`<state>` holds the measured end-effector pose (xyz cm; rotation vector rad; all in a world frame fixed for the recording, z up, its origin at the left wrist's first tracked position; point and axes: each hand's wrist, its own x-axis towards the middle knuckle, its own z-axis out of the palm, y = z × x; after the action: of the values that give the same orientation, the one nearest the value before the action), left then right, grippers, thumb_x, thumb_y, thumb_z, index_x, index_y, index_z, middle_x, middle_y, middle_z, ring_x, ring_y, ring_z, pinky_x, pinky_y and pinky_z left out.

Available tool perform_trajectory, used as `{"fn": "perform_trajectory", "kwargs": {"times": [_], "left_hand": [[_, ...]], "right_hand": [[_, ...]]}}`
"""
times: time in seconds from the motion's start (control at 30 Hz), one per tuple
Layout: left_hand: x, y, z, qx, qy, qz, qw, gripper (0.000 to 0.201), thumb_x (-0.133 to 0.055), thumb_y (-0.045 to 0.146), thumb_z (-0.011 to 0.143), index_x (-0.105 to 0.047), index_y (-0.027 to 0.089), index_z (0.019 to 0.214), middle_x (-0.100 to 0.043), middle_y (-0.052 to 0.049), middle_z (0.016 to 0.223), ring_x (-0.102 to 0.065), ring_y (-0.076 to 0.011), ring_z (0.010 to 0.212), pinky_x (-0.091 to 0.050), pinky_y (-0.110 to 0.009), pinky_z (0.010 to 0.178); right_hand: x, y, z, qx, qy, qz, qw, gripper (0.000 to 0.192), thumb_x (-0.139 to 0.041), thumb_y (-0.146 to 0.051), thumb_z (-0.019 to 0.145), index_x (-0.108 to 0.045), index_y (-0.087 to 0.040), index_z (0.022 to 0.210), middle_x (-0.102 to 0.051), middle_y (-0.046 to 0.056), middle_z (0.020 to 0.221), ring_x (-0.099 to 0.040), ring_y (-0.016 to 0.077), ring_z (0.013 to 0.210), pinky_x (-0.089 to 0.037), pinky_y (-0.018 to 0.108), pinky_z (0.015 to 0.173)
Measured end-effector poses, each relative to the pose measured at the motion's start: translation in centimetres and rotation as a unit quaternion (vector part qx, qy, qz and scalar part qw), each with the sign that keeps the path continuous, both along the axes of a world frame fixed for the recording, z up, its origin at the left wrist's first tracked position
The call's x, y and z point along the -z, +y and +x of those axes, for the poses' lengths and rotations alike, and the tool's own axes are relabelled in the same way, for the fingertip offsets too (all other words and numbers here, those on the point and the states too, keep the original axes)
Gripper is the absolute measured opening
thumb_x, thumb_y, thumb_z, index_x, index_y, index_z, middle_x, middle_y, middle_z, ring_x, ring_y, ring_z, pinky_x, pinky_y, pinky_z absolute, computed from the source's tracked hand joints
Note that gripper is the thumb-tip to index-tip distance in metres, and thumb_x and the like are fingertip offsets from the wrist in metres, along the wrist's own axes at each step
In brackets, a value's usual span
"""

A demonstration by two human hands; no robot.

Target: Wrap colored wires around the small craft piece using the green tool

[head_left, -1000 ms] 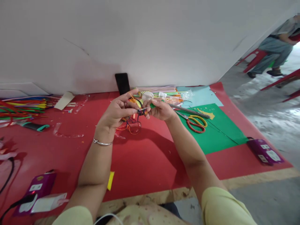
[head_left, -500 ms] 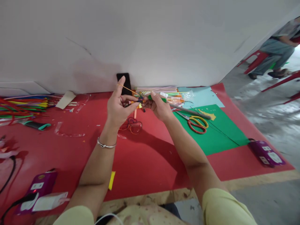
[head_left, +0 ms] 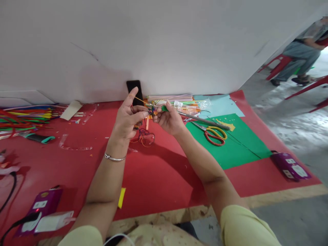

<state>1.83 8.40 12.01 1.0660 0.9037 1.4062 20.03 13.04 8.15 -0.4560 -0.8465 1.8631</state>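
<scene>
My left hand (head_left: 125, 118) pinches a small multicoloured piece of yarn work (head_left: 153, 111) between thumb and fingers. An orange yarn (head_left: 140, 100) runs taut from that piece to my raised left index finger. My right hand (head_left: 169, 118) is closed around a slim crochet hook (head_left: 164, 108) with a green handle, its thin tip meeting the yarn work. The fingers partly hide both the hook and the piece. Below them, loose dark and orange yarn (head_left: 143, 137) lies tangled on the red table cover (head_left: 159, 181).
Red-and-yellow-handled scissors (head_left: 215, 135) lie on a green sheet (head_left: 241, 147), near a grey rod (head_left: 205, 120). A black phone (head_left: 134, 89) leans on the white wall. Coloured strips (head_left: 30, 116) are at left, purple boxes (head_left: 290, 165) at both sides. A person (head_left: 299, 56) sits beyond.
My left thumb and fingers have shifted slightly on the yarn work. The right hand has turned a little, so less of the green handle shows.
</scene>
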Motion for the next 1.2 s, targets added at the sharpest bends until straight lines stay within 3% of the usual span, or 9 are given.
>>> {"fn": "perform_trajectory", "kwargs": {"times": [0.2,0.33,0.67,0.93,1.2], "left_hand": [[0.0,0.0,-0.5,0.095,-0.006,0.003,0.995,0.113,-0.096,0.014,0.067,-0.052,0.023,0.171,-0.08,0.002,0.084,-0.052,-0.0062,0.05,-0.031,-0.02,0.043],[-0.1,-0.1,-0.7,0.111,-0.01,0.005,0.994,0.104,-0.096,0.013,0.068,-0.059,0.023,0.165,-0.079,0.002,0.083,-0.055,-0.0063,0.052,-0.036,-0.019,0.046],[0.2,0.2,-1.1,0.139,0.013,0.017,0.99,0.101,-0.092,0.009,0.071,-0.059,0.021,0.165,-0.08,0.001,0.084,-0.062,-0.0086,0.057,-0.037,-0.018,0.048],[0.3,0.3,-1.3,0.122,0.058,0.044,0.99,0.101,-0.093,0.011,0.071,-0.059,0.021,0.165,-0.08,0.001,0.081,-0.061,-0.0092,0.057,-0.045,-0.02,0.054],[0.0,0.0,-1.2,0.088,0.103,0.036,0.99,0.104,-0.093,0.012,0.07,-0.057,0.021,0.167,-0.08,0.0,0.081,-0.06,-0.0093,0.058,-0.046,-0.02,0.055]], "right_hand": [[1.2,0.5,0.8,-0.072,0.017,0.004,0.997,0.048,-0.06,-0.048,0.115,-0.062,-0.019,0.076,-0.066,-0.003,0.075,-0.066,0.0102,0.056,-0.062,0.022,0.057],[1.5,0.7,1.3,-0.105,0.004,0.035,0.994,0.047,-0.062,-0.044,0.113,-0.063,-0.018,0.074,-0.066,-0.001,0.076,-0.07,0.0122,0.058,-0.065,0.025,0.06],[2.0,1.8,2.1,-0.135,-0.023,0.102,0.985,0.039,-0.069,-0.044,0.107,-0.069,-0.016,0.079,-0.067,0.0,0.078,-0.073,0.0153,0.061,-0.069,0.029,0.065],[1.8,2.1,2.8,-0.147,-0.049,0.19,0.969,0.043,-0.08,-0.053,0.099,-0.073,-0.014,0.081,-0.073,0.004,0.084,-0.073,0.0145,0.069,-0.068,0.027,0.069],[0.9,1.6,3.6,-0.1,-0.104,0.236,0.961,0.045,-0.084,-0.058,0.095,-0.08,-0.015,0.083,-0.077,0.006,0.088,-0.075,0.016,0.073,-0.068,0.028,0.07]]}}
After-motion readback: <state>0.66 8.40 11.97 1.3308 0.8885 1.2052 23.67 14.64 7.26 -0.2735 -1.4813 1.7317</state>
